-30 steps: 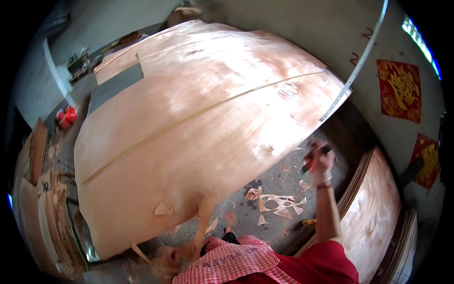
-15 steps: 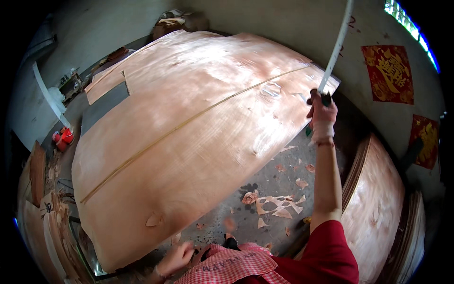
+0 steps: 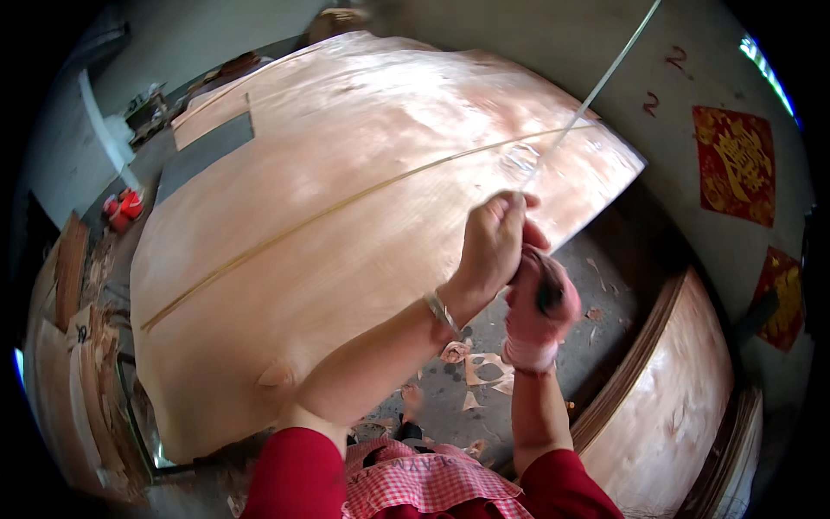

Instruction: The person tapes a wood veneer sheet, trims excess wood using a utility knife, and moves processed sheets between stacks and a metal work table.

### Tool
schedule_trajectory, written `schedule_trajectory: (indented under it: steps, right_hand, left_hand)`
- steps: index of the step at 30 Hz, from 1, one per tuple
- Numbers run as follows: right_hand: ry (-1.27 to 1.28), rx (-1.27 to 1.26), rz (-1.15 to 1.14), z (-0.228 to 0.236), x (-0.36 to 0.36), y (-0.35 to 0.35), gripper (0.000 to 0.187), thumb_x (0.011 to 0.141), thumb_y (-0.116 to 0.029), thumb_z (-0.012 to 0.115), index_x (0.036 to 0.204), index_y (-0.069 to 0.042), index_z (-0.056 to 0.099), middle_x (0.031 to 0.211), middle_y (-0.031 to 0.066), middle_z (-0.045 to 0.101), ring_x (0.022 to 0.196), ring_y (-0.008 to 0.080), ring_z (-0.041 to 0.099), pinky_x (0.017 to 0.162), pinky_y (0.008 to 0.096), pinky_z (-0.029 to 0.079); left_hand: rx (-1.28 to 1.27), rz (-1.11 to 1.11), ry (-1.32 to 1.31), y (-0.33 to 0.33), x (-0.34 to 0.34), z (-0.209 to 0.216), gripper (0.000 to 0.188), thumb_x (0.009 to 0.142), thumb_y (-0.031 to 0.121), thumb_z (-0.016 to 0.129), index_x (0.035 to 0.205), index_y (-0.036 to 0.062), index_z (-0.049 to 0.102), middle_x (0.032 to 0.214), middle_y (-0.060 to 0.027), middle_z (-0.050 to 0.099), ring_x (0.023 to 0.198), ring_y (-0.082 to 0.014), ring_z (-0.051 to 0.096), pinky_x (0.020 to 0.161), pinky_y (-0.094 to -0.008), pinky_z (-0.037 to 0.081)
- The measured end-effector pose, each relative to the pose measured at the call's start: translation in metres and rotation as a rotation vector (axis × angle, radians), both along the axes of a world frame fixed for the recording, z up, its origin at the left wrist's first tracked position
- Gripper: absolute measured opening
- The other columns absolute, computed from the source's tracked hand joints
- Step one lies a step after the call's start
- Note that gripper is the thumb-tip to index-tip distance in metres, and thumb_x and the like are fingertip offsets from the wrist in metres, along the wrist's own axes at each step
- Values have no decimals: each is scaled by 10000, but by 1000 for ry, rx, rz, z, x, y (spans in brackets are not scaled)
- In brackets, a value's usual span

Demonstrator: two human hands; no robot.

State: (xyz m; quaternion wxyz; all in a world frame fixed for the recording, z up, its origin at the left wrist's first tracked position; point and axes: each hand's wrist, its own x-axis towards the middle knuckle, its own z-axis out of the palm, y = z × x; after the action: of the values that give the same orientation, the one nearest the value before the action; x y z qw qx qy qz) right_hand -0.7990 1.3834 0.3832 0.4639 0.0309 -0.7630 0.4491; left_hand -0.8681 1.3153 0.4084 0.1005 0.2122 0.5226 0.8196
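My left hand (image 3: 494,246), with a bangle on the wrist, is closed around the lower end of a long, thin pale strip (image 3: 596,98). The strip slants up to the right past the wall. Just below and touching it, my right hand (image 3: 542,307) wears a pinkish glove and is wrapped around a dark object with a green part (image 3: 549,290), blurred and mostly hidden by the fingers. Both hands are above the near right edge of a large stack topped by a reddish-brown wood veneer sheet (image 3: 346,251). A narrow yellowish strip (image 3: 346,196) lies across that sheet.
More veneer stacks (image 3: 674,398) stand on the right, and loose veneer pieces (image 3: 73,381) lean at the left. Torn scraps (image 3: 488,372) litter the grey floor. A red bucket (image 3: 124,208) stands at the far left. Red paper posters (image 3: 735,164) hang on the right wall.
My left hand has risen from the lower edge to meet my right hand at the strip. The right hand has come down and left, and the strip now appears edge-on.
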Motion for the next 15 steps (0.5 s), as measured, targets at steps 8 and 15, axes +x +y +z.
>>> schedule_trajectory:
  steps: [8,15]
  right_hand:
    - [-626,-167,503,-78,51,-68,302,773,17,578,1072,-17,552,805,67,624,694,70,556,639,218,463]
    - [-1186,-206,947,-130,104,-161,436,754,-65,620,1174,-53,500,902,109,634,797,106,587,718,253,467]
  left_hand:
    - [36,-326,-359,-142,40,-126,700,755,306,672,1250,-11,292,1015,-82,511,851,-128,524,760,-252,462]
    - [-454,19,-319,-264,173,-199,100,833,92,564,817,-5,547,694,-22,564,640,-89,534,583,-240,448]
